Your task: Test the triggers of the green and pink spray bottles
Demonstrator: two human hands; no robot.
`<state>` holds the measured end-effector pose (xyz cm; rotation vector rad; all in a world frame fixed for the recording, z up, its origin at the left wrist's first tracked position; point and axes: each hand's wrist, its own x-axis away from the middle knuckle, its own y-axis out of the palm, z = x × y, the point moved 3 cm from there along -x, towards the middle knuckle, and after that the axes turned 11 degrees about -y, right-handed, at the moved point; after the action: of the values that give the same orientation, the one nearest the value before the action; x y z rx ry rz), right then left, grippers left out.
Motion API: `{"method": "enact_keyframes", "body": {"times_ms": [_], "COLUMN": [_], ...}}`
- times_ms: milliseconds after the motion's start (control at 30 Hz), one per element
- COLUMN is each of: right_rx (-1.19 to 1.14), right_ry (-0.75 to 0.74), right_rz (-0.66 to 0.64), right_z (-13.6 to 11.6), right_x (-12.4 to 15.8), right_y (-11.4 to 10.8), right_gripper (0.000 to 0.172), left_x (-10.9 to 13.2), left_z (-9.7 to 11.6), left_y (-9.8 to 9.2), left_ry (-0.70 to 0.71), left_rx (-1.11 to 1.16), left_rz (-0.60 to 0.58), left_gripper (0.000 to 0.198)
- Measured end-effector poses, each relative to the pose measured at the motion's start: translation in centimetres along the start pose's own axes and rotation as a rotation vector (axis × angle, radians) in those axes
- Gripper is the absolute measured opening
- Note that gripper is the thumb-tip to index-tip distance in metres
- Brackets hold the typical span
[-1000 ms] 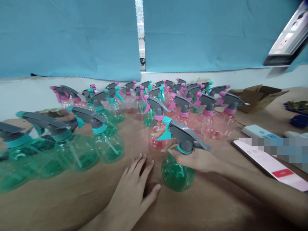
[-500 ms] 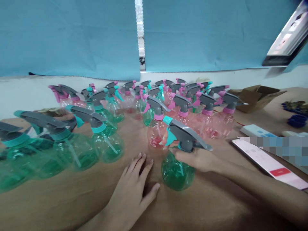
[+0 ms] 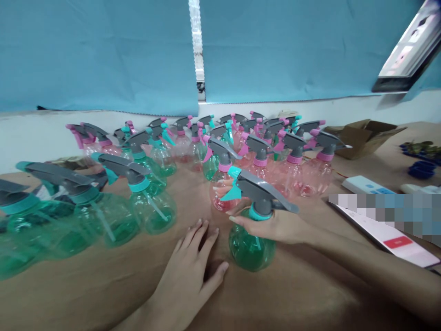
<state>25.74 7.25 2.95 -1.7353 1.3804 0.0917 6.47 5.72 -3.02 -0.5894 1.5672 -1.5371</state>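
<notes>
A green spray bottle (image 3: pixel 251 250) with a grey head and a turquoise trigger stands upright on the brown tabletop, in front of me. My right hand (image 3: pixel 275 226) is around its neck from the right. The thumb stretches across the near side and the fingers reach out behind the trigger, apart and loose, not wrapped round it. My left hand (image 3: pixel 193 262) lies flat on the table to the left of this bottle, fingers spread and holding nothing. Just behind is a pink spray bottle (image 3: pixel 223 202); another green spray bottle (image 3: pixel 155 214) stands beyond my left hand.
Several green spray bottles (image 3: pixel 106 216) line the left side. More pink and green ones crowd the back, near the wall. On the right are a phone (image 3: pixel 389 234), a white box (image 3: pixel 367 185), an open cardboard box (image 3: pixel 361 138) and blue items (image 3: pixel 422 169). Blue cloth (image 3: pixel 292 50) hangs behind.
The fingers and thumb of my right hand have loosened and straightened around the bottle's neck, baring its turquoise collar. My left hand has stayed put. The view has shifted slightly.
</notes>
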Motion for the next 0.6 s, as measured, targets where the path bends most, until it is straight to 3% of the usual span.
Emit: {"method": "enact_keyframes", "body": {"times_ms": [600], "right_rx": [-0.111], "right_ry": [0.069], "right_rz": [0.048], "right_z": [-1.1], "right_x": [-0.4], "right_y": [-0.3], "right_gripper": [0.008], "left_x": [0.2], "left_z": [-0.1], "left_y": [0.0], "left_ry": [0.013], "left_rx": [-0.002], "left_rz": [0.020], "left_gripper": [0.053]}}
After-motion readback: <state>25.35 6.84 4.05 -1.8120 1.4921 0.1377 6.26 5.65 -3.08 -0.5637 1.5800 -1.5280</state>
